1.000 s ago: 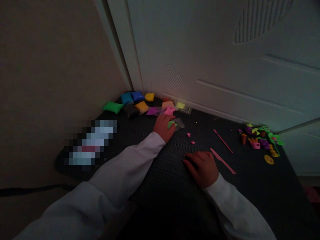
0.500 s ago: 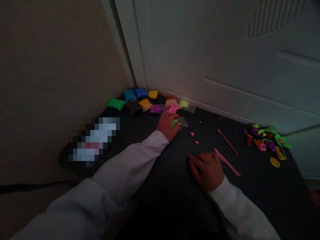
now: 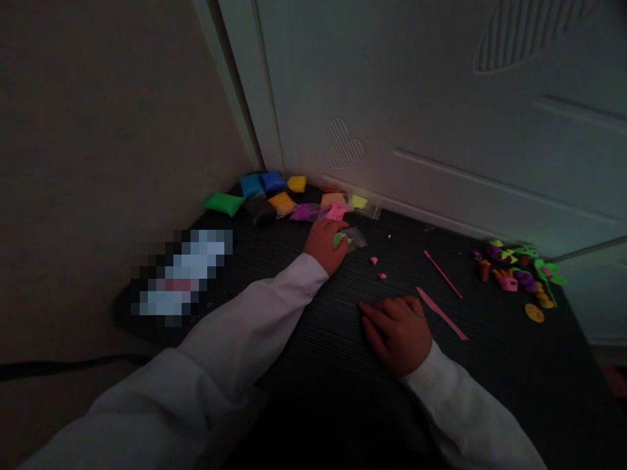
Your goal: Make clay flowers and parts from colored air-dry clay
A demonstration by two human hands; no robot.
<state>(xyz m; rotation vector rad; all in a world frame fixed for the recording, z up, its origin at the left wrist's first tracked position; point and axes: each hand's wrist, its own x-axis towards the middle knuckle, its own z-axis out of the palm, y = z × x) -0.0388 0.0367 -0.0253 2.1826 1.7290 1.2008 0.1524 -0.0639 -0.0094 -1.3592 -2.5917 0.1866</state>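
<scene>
My left hand (image 3: 327,247) is closed on a clear plastic bag (image 3: 358,239) of light green clay (image 3: 339,241), which rests on the dark table. My right hand (image 3: 396,331) lies palm down, its index finger stretched to the tabletop and its thumb a little apart below. Whatever may be under that fingertip is too small to make out. Two small pink clay pieces (image 3: 373,260) sit between the hands. Just right of my right hand are a pink plastic knife (image 3: 441,313) and a thin pink stick tool (image 3: 443,274).
Colored clay packets, among them a green packet (image 3: 225,203) and a purple packet (image 3: 305,212), line the back left of the table (image 3: 313,326). Small clay figures (image 3: 526,279) and a yellow disc (image 3: 534,313) lie at right. A blurred-out device (image 3: 183,277) is at left; a white door (image 3: 416,98) stands behind.
The view has shifted slightly. My left hand stays on the green clay bag. A tiny pale speck at my right index fingertip one second ago no longer shows.
</scene>
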